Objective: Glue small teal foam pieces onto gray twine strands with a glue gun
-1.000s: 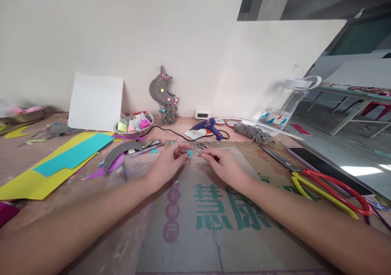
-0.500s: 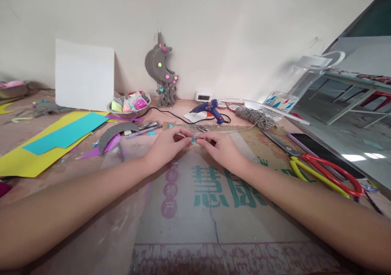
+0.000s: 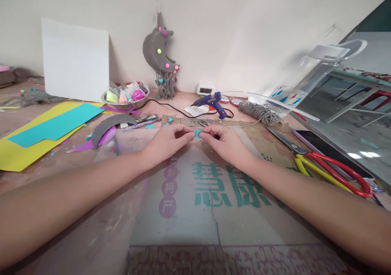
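Note:
A small turquoise cut-out piece (image 3: 197, 133), possibly felt or foam, is pinched between my two hands above the printed bag sheet. My left hand (image 3: 171, 144) grips its left edge between thumb and forefinger. On the opposite edge, my right hand (image 3: 222, 144) pinches it the same way, partly hiding its outline. Just beyond the fingertips, the metal tips of a small tool (image 3: 203, 122) show on a brown strip. A blue glue gun (image 3: 210, 102) lies farther back on a white paper scrap.
Red-and-yellow-handled scissors (image 3: 324, 165) and a phone (image 3: 331, 150) lie on the right. Behind them is a grey cord bundle (image 3: 258, 113). At left are yellow and turquoise sheets (image 3: 58, 124), a grey crescent (image 3: 105, 127) and a bowl (image 3: 126, 104). A moon ornament (image 3: 152, 49) hangs on the wall.
The turquoise piece now shows more of its face between my fingertips, and the hands are slightly farther apart. The camera view has shifted a little.

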Available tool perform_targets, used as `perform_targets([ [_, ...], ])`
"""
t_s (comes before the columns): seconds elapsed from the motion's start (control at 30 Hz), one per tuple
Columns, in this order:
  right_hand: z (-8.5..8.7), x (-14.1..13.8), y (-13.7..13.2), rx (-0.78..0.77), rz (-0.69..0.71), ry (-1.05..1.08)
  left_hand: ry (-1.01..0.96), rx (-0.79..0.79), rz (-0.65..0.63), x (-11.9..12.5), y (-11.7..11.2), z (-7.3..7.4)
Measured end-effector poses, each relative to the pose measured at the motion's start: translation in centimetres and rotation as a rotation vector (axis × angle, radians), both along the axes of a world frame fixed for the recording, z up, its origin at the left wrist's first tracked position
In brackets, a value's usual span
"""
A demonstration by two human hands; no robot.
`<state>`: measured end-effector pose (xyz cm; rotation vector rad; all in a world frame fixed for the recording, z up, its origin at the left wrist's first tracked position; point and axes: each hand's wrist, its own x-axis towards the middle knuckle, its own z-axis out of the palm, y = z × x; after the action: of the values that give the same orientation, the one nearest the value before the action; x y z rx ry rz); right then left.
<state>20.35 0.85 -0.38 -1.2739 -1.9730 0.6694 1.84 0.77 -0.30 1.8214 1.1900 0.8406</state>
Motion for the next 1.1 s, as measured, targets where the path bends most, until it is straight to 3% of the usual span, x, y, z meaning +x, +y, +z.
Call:
perform_targets([
  [0.17, -0.2, 0.2, 0.0, 0.046, 0.049, -0.024, 0.041, -0.034, -0.028, 0.2, -0.4, 0.3],
  [0.4, 0.1, 0.4, -0.9, 0.261, 0.066, -0.097, -0.008, -0.083, 0.027, 0.3, -0.2, 0.1],
  [0.53, -0.1, 0.3, -1.0, 0.232, 0.118, -0.123, -0.027, -0.058, 0.004, 0.2, 0.0, 0.0],
  [0.67, -0.3, 0.4, -0.5, 0.189, 0.078, -0.106, -0.047, 0.055, 0.011, 0.3, 0.1, 0.0],
  [0.77, -0.3, 0.5, -0.1, 0.199, 0.045, -0.110, -0.089, 0.036, -0.003, 0.3, 0.4, -0.2],
  [0.9, 0.2, 0.6, -0.2, 0.225, -0.024, 0.016, -0.132, -0.028, 0.018, 0.1, 0.7, -0.6],
  [1.1, 0.5, 0.7, -0.8, 0.146, -0.033, 0.113, -0.173, 0.043, 0.060, 0.2, 1.1, -0.5],
])
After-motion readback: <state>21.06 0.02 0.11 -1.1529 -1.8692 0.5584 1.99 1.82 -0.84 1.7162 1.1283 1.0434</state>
